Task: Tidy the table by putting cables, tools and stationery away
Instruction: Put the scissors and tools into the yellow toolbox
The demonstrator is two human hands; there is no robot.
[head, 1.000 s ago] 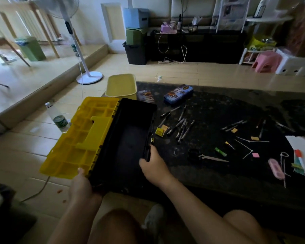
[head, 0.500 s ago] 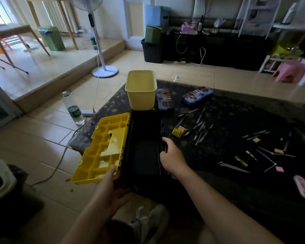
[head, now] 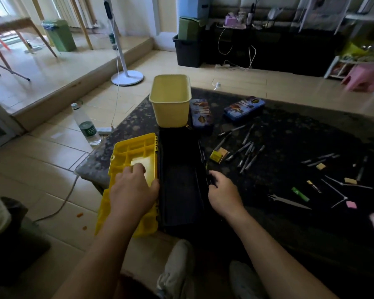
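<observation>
Open toolbox (head: 181, 190) parked on the near left corner of the table (head: 289, 134), black tub facing up, inside too dark to make out. Yellow lid (head: 136, 147) flopped out flat to the left, hinged along the tub, poking past the table edge over the floor tiles.

Left hand (head: 134, 190) palm down on the inside of the lid, fingers bent over the pale patch in the middle, thumb over by the hinge side. Can't tell if gripping or just resting there. Right hand (head: 222, 193) on the tub's right rim, fingers curled over the edge and holding on. Hands apart, tub between them.

Right behind the toolbox: yellow bin (head: 171, 104), upright, just beside the tub's far end. Next to the bin, two blue pencil cases, one (head: 201, 112) end-on and close to the bin, the other (head: 244, 106) angled off further right.

Stationery all over the table to the right of the toolbox:
- bunch of dark pens (head: 246, 154) near the tub, small yellow box (head: 217, 156) just beside them
- scissors (head: 289, 201), green marker (head: 300, 194) and pink eraser (head: 351, 205) farther right, well apart from the toolbox
- a few more thin pens and tan bits around those, too small to tell exactly

Off the table: water bottle (head: 86, 126) standing on the floor to the left, white fan base (head: 126, 77) farther back.
</observation>
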